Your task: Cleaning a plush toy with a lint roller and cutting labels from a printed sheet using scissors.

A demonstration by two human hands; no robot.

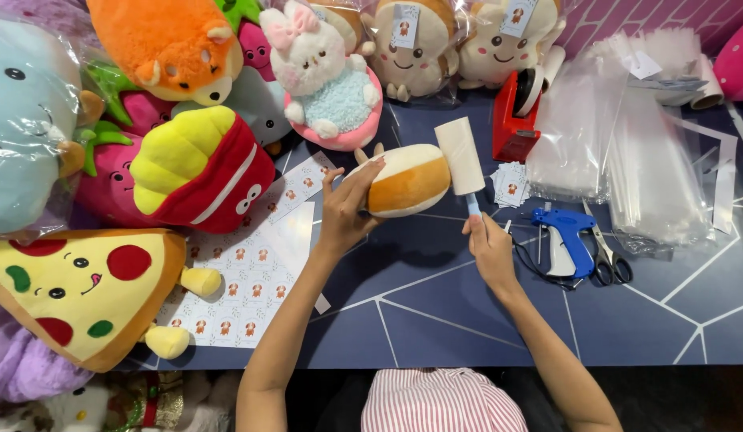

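Note:
My left hand (345, 210) grips a small round plush toy (407, 180), white on top and orange-brown below, held above the dark blue table (435, 304). My right hand (489, 248) holds the light blue handle of a lint roller (461, 156). The roller's white head rests against the right side of the plush toy.
Stuffed toys crowd the left and back: a pizza slice (75, 288), a red fries plush (199, 168), a pink-and-white bunny (327, 76). A sticker sheet (251, 272) lies left of my arm. A red tape dispenser (515, 116), clear bags (627, 152), a blue tagging gun (563, 236) and scissors (607, 260) sit to the right.

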